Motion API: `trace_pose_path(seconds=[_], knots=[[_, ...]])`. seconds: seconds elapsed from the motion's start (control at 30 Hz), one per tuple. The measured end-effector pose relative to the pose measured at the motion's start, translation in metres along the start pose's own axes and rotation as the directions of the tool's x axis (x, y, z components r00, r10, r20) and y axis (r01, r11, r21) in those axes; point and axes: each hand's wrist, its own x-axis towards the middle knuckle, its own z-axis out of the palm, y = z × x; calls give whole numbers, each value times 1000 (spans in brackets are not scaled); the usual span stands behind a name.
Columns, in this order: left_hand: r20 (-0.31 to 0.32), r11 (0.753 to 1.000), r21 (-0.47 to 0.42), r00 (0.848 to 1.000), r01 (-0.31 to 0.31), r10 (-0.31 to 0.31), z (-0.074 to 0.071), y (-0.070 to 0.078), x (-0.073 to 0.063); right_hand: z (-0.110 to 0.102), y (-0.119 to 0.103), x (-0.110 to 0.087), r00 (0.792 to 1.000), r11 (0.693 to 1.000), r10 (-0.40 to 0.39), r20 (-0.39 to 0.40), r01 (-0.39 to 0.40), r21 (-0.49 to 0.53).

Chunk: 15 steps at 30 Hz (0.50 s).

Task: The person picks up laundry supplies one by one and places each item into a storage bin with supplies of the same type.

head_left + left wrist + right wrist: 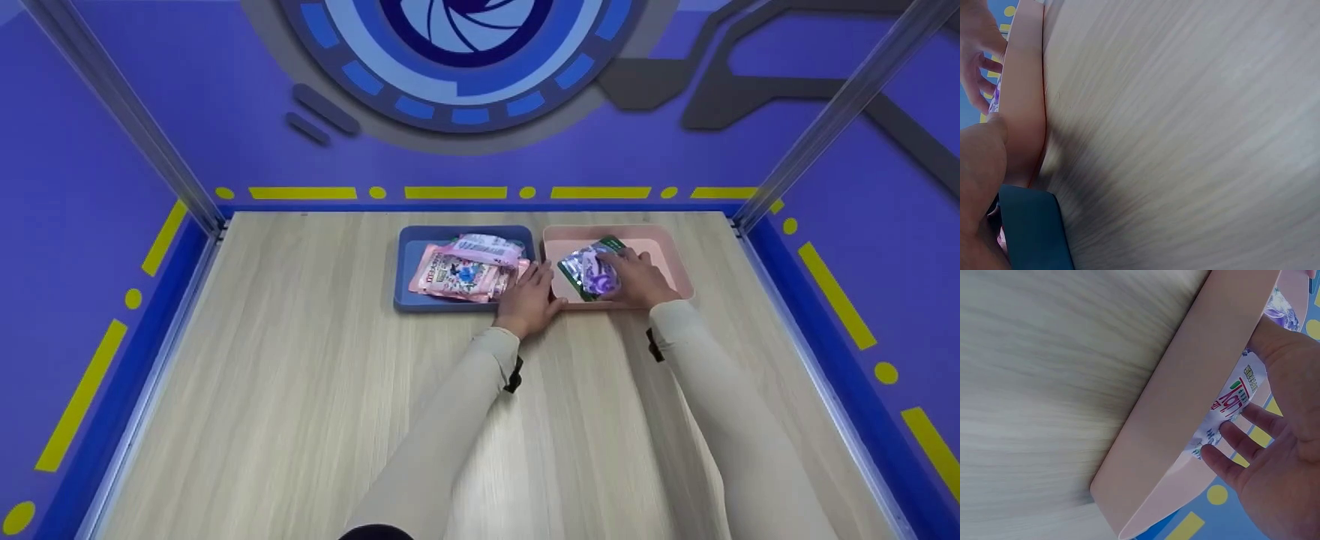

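Observation:
My right hand (640, 281) reaches into the pink tray (671, 255). Its thumb and fingers lie around a small purple packet (600, 274), fingertips at the packet's edge in the right wrist view. Beneath that packet is a silvery packet with green borders (613, 243). My left hand (527, 300) rests over the adjoining edges of the two trays, fingers extended across the blue tray's right rim and thumb by the pink tray's wall. In the blue tray (405, 259) lie pink packets (454, 277) with a pale barcoded packet (486, 246) on top.
Both trays stand side by side near the back of the wooden table (300, 375). A blue patterned wall (187, 112) rises behind it, with metal posts (832, 112) at the corners and more panels along the sides.

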Motion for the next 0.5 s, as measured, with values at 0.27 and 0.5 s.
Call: trace_pose_path(seconds=[0.27, 0.5], knots=[[-1, 1000, -13, 1000, 10, -10, 2, 0, 1, 1, 2, 0, 1000, 1000, 13, 4, -13, 23], [-15, 1000, -13, 1000, -1, 1, 3, -1, 3, -1, 3, 0, 1000, 1000, 13, 20, -13, 27]])
